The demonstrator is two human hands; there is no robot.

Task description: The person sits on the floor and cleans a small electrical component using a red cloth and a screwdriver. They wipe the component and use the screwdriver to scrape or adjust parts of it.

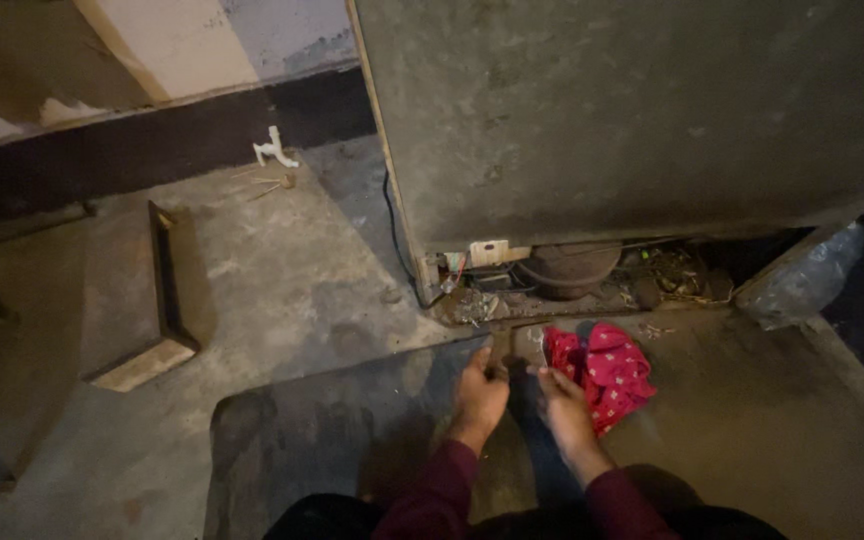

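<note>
A big grey appliance (632, 110) stands on the concrete floor (282, 290), its open base showing a round compressor (567, 268) and wiring. A red cloth (607, 370) lies just below. The left hand (479, 395) grips a small tool (500, 345); the right hand (562, 405) rests open, touching the cloth. Steady, light pressure seems wise.

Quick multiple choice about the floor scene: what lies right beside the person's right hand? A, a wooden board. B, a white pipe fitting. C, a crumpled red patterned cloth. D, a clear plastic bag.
C: the red patterned cloth lies crumpled on the floor, touching or nearly touching the right hand, while the white pipe fitting is far off by the wall and the clear plastic bag sits well to the right.
</note>
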